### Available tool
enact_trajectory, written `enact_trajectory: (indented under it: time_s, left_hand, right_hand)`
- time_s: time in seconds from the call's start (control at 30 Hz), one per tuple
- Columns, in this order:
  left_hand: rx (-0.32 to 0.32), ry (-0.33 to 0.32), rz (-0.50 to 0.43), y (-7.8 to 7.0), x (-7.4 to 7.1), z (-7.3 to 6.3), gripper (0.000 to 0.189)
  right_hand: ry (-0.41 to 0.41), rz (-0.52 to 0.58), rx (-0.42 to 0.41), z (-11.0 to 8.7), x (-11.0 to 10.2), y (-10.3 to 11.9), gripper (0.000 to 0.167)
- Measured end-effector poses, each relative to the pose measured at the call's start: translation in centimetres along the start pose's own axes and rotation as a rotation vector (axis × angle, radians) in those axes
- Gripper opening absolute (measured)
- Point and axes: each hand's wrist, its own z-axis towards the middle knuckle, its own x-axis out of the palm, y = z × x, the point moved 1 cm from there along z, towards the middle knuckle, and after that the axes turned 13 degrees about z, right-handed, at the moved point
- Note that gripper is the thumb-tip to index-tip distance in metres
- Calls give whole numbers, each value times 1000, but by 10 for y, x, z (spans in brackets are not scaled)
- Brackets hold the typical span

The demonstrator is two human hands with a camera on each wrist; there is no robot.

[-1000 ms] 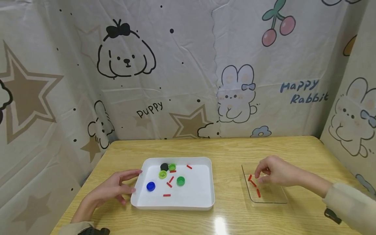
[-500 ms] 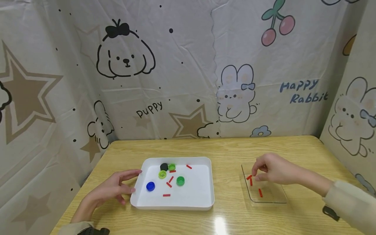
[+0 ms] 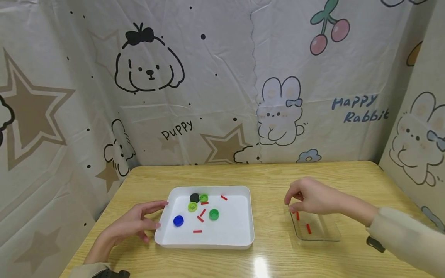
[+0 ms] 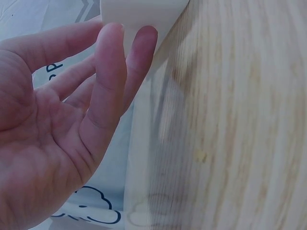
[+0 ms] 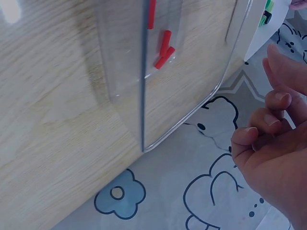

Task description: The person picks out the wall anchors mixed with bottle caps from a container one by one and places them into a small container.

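My left hand (image 3: 130,222) lies at the left side of a white tray (image 3: 240,231); its relaxed fingers and thumb touch the wall, and the left wrist view shows fingertips (image 4: 109,36) against the white plastic. My right hand (image 3: 314,196) hangs over the left rim of a clear plastic box (image 3: 323,233), thumb and index tips close together, the other fingers curled. In the right wrist view no stick shows at those tips (image 5: 273,50); I cannot tell whether something small is pinched. Short red sticks (image 3: 308,228) lie in the box, two touching (image 5: 165,42).
Inside the tray lie a blue cap (image 3: 178,221), a green cap (image 3: 213,214), a lime cap (image 3: 192,207), a light green cap (image 3: 203,198), a black cap (image 3: 194,198) and several red sticks (image 3: 197,231). A printed cloth (image 3: 222,96) stands behind the wooden table (image 3: 271,231).
My right hand has moved left and slightly up, from over the middle of the clear box to its left rim. Sticks in the box have shifted and turned. My left hand has stayed still.
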Motion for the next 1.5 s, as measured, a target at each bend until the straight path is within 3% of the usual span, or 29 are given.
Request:
enact_trajectory:
  time_s: [0.43,0.9,1.13,1.5]
  left_hand:
    - [1,-3,10,2,1,0,75]
    - [1,-2,5,3,1,0,76]
    - [-2,-1,6,2,0,-1,76]
    - [-18,-10,21,2,0,-1,75]
  right_hand:
    - [56,-44,-32,40,16,13,15]
    - [130,-126,-77,96,42,23,15]
    - [175,-216,-41,123,53,27,17]
    - [209,-271,-7,152,67,28,22]
